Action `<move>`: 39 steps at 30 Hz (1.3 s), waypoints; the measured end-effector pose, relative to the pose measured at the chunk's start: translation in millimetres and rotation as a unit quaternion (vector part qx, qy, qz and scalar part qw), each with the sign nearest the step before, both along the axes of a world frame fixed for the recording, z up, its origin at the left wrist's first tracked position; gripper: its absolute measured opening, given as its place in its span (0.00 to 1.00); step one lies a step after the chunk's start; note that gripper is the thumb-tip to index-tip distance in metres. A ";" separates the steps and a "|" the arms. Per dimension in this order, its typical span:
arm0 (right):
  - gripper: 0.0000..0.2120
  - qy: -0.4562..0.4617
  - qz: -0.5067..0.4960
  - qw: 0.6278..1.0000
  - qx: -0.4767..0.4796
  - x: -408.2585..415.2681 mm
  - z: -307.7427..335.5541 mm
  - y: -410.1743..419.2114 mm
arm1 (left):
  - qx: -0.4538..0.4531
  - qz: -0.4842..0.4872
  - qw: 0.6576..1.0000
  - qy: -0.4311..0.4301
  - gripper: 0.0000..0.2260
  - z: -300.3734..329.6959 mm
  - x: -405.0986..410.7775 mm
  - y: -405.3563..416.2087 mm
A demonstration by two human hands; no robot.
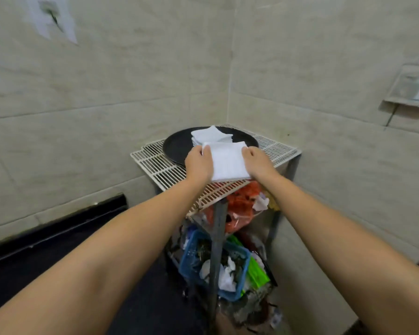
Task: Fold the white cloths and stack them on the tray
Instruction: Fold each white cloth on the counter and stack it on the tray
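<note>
Right now both hands are out in front over a white wire rack [160,165] standing in the corner of a tiled room. Between them they hold a folded white cloth [228,163]: the left hand [198,165] pinches its far left corner, fingers curled over the edge, and the right hand [259,163] grips the far right corner the same way. This cloth hangs over the near rim of a round black tray [177,146] that rests on the rack top.

On the tray, at twelve o'clock from the held cloth and just behind it, sits a stack of folded white cloths [211,135], its corners slightly fanned. The held cloth's far edge comes close to that stack; whether they touch I cannot tell.

Under the rack, at six o'clock from the hands, a lower level holds clutter: an orange plastic bag [240,206], a blue basket [194,252] with crumpled scraps in it, and something bright green [259,274] just right of the basket.
</note>
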State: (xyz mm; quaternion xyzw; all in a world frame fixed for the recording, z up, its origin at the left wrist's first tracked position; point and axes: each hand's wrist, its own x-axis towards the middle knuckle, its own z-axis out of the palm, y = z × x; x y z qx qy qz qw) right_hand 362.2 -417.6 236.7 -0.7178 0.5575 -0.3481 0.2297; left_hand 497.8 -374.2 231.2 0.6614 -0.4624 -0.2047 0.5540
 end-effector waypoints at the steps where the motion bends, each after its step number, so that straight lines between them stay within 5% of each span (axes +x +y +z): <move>1: 0.20 0.007 0.012 1.000 0.001 3.8 3.8 -21.8 | 0.003 0.012 1.000 0.013 0.17 2.0 2.6 -18.0; 9: 0.15 -0.015 0.132 0.991 0.027 41.9 23.5 -196.8 | 0.020 0.133 0.989 0.062 0.12 3.1 28.2 -160.1; 15: 0.19 0.059 0.215 0.975 0.026 70.2 22.5 -281.9 | 0.066 0.229 0.969 0.063 0.16 5.4 38.6 -217.6; 22: 0.23 0.126 0.285 0.949 0.039 80.0 -4.0 -304.2 | 0.157 0.264 0.952 0.010 0.18 -14.7 51.3 -228.6; 32: 0.22 0.087 0.317 0.944 0.037 73.1 -14.1 -311.7 | 0.205 0.272 0.939 -0.040 0.20 -23.0 46.1 -224.5; 39: 0.10 0.073 0.264 0.961 -0.026 71.0 0.0 -298.9 | 0.176 0.254 0.950 0.041 0.13 -16.7 49.2 -198.6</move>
